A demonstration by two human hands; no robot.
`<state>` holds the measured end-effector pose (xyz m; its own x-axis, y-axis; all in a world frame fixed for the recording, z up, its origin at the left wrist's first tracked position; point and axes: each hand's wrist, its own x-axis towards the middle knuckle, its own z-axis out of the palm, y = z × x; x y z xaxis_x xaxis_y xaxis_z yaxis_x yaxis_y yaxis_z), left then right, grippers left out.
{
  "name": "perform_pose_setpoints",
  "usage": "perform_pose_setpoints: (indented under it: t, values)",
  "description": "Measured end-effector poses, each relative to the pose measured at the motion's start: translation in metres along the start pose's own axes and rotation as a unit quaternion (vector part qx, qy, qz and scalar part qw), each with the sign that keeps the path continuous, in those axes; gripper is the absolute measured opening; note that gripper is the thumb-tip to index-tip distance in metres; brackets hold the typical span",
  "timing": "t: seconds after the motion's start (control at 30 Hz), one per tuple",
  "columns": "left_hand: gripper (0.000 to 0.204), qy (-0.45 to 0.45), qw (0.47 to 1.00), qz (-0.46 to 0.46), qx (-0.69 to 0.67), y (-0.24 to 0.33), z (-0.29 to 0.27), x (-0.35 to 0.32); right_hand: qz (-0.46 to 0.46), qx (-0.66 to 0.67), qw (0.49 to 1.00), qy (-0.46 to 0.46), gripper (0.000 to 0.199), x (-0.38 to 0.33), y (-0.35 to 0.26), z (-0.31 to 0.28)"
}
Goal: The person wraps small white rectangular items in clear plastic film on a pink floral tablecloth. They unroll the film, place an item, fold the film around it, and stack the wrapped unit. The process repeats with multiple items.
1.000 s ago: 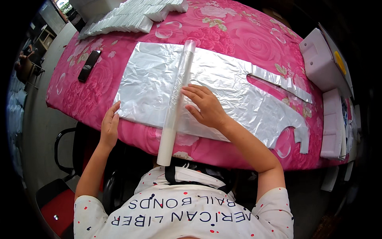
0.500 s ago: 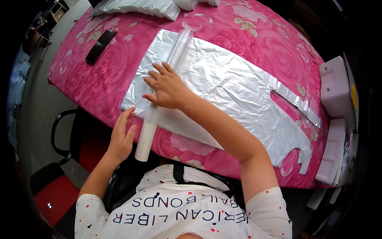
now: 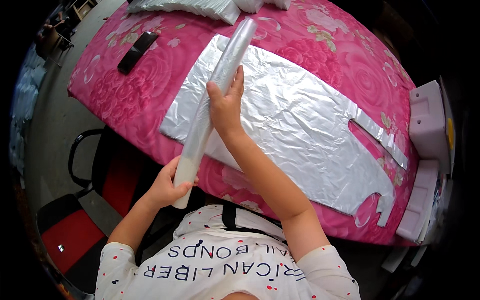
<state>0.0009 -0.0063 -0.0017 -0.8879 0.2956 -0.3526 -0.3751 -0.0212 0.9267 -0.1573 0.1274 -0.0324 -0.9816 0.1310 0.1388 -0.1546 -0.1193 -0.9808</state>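
Roll (image 3: 199,130) slants across the left part of your silver sheet (image 3: 285,120), lower end past the near edge of the counter (image 3: 110,102); your left hand (image 3: 167,185) grasps that end; your right hand (image 3: 227,107) grasps the roll around mid-length; phone (image 3: 137,52) lies left of the sheet; silver stacks (image 3: 192,7) sit farther back.

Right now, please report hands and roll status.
Left hand grips lower end of plastic-film roll; right hand holds its middle. Silver vest-style bag partly underneath. No visible obstruction.
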Motion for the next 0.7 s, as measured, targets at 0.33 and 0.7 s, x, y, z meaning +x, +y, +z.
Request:
perform_pose_setpoints:
  t: [0.33,0.7]
  values:
    - [0.058,-0.108,0.993,-0.013,0.049,0.026,0.087,0.032,0.092,0.171,0.979,-0.069,0.07,-0.003,-0.088,-0.135]
    - [0.046,-0.086,0.992,-0.087,0.013,0.029,0.128,0.035,0.163,0.124,0.977,-0.056,0.04,-0.06,-0.085,-0.188]
